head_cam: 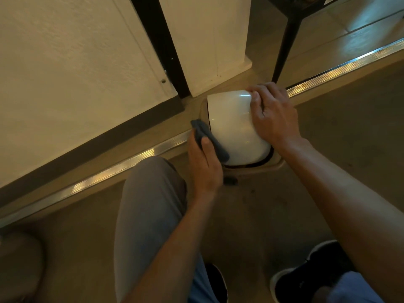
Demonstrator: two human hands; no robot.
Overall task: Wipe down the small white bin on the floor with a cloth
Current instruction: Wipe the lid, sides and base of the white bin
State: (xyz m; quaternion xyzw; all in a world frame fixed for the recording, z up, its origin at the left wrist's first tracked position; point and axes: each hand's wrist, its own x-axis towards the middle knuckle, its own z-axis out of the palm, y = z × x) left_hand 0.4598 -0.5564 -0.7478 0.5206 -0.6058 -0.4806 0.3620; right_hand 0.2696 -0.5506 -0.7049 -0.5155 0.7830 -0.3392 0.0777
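Left hand (204, 169) is closed around a folded dark cloth (207, 141), thumb on top, pressing it against the left side of the white bin (231, 125). Right hand (273, 114) lies flat and spread on the bin's lid at the far right, gripping nothing; it seems placed there to steady the bin against the push of the wipe. The bin stands on the floor (273, 204) beside a metal threshold strip (122, 165), near a wall corner.
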